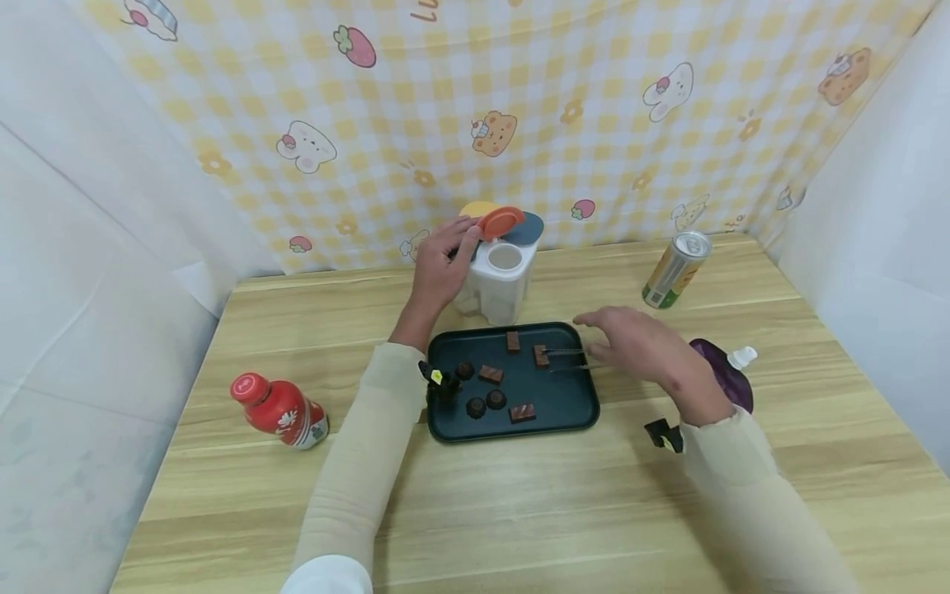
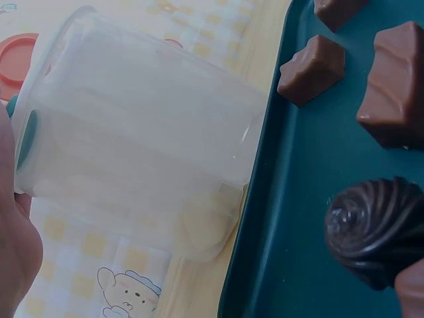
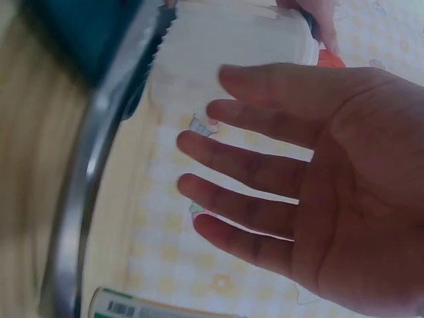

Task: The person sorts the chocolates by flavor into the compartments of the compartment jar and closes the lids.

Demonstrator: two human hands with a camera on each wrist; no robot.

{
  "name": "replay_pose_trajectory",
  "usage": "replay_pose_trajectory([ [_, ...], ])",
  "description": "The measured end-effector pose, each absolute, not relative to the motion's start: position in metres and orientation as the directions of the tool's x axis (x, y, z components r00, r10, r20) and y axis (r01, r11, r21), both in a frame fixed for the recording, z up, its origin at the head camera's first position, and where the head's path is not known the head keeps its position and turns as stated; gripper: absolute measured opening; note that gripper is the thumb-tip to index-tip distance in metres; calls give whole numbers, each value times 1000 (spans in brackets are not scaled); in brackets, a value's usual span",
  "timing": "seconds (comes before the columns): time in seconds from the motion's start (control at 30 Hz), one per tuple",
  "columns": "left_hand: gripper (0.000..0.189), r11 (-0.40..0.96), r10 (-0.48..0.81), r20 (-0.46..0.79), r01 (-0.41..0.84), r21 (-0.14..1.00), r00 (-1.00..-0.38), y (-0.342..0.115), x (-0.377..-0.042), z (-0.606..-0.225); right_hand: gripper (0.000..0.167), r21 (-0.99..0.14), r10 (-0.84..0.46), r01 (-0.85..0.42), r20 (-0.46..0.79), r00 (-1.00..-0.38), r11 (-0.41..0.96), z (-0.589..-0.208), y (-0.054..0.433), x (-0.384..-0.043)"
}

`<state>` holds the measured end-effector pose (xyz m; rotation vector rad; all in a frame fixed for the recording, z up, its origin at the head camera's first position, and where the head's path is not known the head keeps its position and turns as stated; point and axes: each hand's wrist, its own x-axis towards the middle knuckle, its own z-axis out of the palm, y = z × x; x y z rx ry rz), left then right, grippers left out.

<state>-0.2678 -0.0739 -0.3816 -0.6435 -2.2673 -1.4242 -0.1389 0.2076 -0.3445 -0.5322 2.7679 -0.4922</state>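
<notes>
Behind the wooden table [image 1: 519,511] a checked curtain [image 1: 416,74] is hung. At the table's middle the dark tray [image 1: 549,404] is set, and just behind it the multi-lidded container [image 1: 499,289] is stood. To the left a red bottle [image 1: 278,410] is placed; to the right, a can [image 1: 675,271] and a purple pouch [image 1: 723,371], partly hidden by the forearm.

By the left hand [image 1: 443,256], thumb and finger closed on its edge, the orange lid [image 1: 502,221] is held up, so that a round opening is left uncovered. The right hand [image 1: 641,342] is held over the tray's right edge, its fingers spread and nothing gripped. Beside it metal tongs [image 3: 93,172] are seen, their tips close to one chocolate [image 1: 541,355]; whether it is gripped cannot be told. The other chocolates [image 1: 523,412] are scattered on the tray.

The step in hand is judged to be loading chocolates through the opening. For the next move, the tongs would need to be grasped and the lid kept raised.
</notes>
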Motion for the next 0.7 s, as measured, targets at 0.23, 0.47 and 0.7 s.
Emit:
replay_pose_trajectory([
  [0.23,34,371,159,555,570,733,-817,-74,-270,-384,53,-343,-392,-299,-248,-886,891,-357,220,-123],
  [0.47,34,364,150,563,575,732,-812,-74,-271,-386,43,-339,-420,-340,-196,-886,877,-369,232,-120],
  [0.7,34,360,150,550,563,744,-822,-73,-270,-386,37,-306,-405,-336,-201,-892,891,-375,236,-122],
])
